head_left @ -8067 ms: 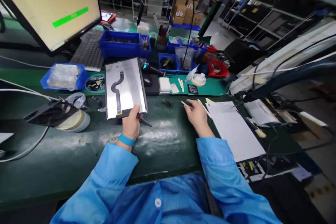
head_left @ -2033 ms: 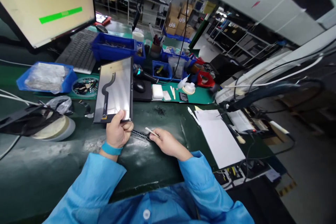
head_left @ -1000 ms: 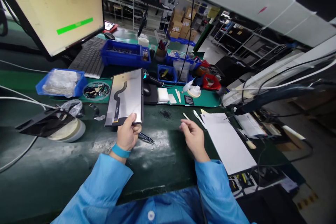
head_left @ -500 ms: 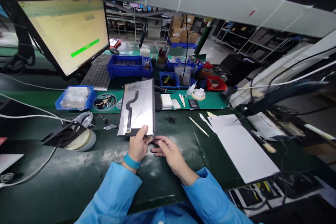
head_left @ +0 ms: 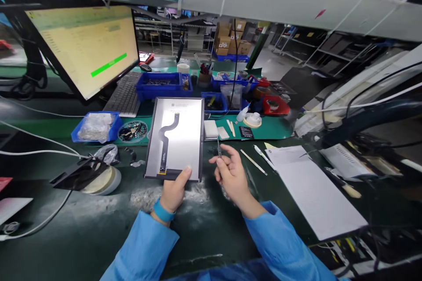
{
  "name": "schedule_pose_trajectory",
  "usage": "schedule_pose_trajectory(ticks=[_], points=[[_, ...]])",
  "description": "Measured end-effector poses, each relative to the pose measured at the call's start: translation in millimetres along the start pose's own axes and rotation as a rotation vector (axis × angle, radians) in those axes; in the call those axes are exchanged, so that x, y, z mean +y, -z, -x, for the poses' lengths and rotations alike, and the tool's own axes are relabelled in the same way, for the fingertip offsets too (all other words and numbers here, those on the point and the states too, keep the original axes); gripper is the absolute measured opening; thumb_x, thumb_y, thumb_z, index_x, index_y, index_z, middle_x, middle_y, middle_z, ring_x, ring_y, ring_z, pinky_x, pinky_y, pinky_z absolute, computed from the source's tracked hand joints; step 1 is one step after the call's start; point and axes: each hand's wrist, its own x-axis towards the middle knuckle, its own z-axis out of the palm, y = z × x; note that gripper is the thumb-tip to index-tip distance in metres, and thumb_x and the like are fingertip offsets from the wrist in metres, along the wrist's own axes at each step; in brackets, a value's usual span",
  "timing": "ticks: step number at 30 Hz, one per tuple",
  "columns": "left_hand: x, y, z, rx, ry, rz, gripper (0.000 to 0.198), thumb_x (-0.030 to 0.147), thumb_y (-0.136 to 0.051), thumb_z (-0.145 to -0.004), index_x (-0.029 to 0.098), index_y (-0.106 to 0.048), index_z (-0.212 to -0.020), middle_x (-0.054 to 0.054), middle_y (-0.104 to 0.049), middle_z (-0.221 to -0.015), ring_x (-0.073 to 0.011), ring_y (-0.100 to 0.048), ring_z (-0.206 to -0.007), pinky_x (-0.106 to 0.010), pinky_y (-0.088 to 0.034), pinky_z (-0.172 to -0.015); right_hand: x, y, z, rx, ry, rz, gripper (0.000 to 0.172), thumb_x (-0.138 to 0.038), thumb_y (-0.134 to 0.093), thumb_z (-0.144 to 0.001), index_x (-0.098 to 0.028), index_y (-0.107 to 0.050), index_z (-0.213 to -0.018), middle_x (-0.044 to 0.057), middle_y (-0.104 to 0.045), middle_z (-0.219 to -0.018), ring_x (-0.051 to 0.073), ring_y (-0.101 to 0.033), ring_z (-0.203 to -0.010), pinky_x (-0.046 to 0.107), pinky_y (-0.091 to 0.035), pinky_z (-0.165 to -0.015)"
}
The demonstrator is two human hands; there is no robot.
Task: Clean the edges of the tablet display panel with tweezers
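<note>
My left hand (head_left: 174, 189) grips the near edge of a flat display panel (head_left: 180, 140), holding it tilted up over the dark bench. The panel's silvery back faces me, with a black flex cable (head_left: 168, 140) curving down it. Just right of the panel, my right hand (head_left: 231, 174) is closed around thin metal tweezers (head_left: 218, 148), their tip pointing up and away. Both arms wear blue sleeves, and a blue band circles my left wrist.
A monitor (head_left: 85, 48) and keyboard (head_left: 125, 95) stand back left, blue bins (head_left: 160, 86) behind the panel. A tape roll (head_left: 99, 180) lies left. White paper (head_left: 313, 189), a white stick (head_left: 253, 162) and a pen (head_left: 263, 157) lie right; cables run far right.
My right hand set the white stick down on the bench, picked up the tweezers from beside my left hand and lifted them. The panel now faces me more squarely.
</note>
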Motion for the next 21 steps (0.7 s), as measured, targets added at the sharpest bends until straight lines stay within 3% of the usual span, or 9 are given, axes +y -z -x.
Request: schedule_pose_trajectory(ticks=[3,8,12,16,21], points=[[-1.9,2.1,0.4,0.013,-0.017,-0.078,0.063,0.049,-0.079,-0.078,0.017,-0.067,-0.130,-0.011,-0.072,-0.125,-0.0292,-0.058,-0.132,-0.045,-0.038,-0.122,4.9,-8.6,-1.6,0.006,-0.010,-0.065,0.058,-0.051,-0.067,-0.092,-0.027,-0.043,-0.138,-0.004,-0.065,-0.079,0.006,-0.040,-0.041,0.020,-0.033,-0.040],[4.1,2.2,1.1,-0.003,-0.045,-0.309,0.051,0.048,-0.075,-0.083,0.016,-0.071,-0.122,-0.012,-0.074,-0.118,-0.0288,-0.061,-0.129,-0.045,-0.037,-0.123,19.0,-7.6,8.9,-0.095,-0.204,-0.137,0.045,-0.061,-0.068,-0.088,-0.020,-0.060,-0.103,-0.008,-0.049,-0.060,0.006,-0.033,-0.043,0.021,-0.025,-0.041],[10.0,1.2,1.0,0.001,-0.076,-0.463,0.049,0.051,-0.073,-0.083,0.017,-0.072,-0.118,-0.012,-0.074,-0.114,-0.0295,-0.060,-0.129,-0.045,-0.040,-0.120,17.5,-1.3,14.5,-0.107,-0.170,-0.043,0.040,-0.057,-0.065,-0.091,-0.019,-0.066,-0.102,-0.003,-0.055,-0.065,0.010,-0.046,-0.050,0.024,-0.037,-0.047],[10.7,1.6,0.6,0.003,-0.099,-0.496,0.050,0.051,-0.072,-0.083,0.017,-0.071,-0.120,-0.011,-0.074,-0.116,-0.0290,-0.060,-0.129,-0.044,-0.042,-0.119,11.5,2.3,14.7,-0.126,-0.099,0.077,0.030,-0.046,-0.064,-0.092,-0.019,-0.071,-0.104,0.004,-0.069,-0.081,0.017,-0.064,-0.070,0.029,-0.053,-0.064],[9.4,2.5,1.8,-0.011,-0.086,-0.467,0.053,0.050,-0.073,-0.085,0.020,-0.068,-0.129,-0.010,-0.073,-0.121,-0.0275,-0.065,-0.122,-0.041,-0.046,-0.116,7.9,2.2,15.1,-0.203,-0.128,0.050,0.023,-0.038,-0.063,-0.092,-0.019,-0.070,-0.102,0.004,-0.072,-0.082,0.019,-0.069,-0.075,0.032,-0.058,-0.071]])
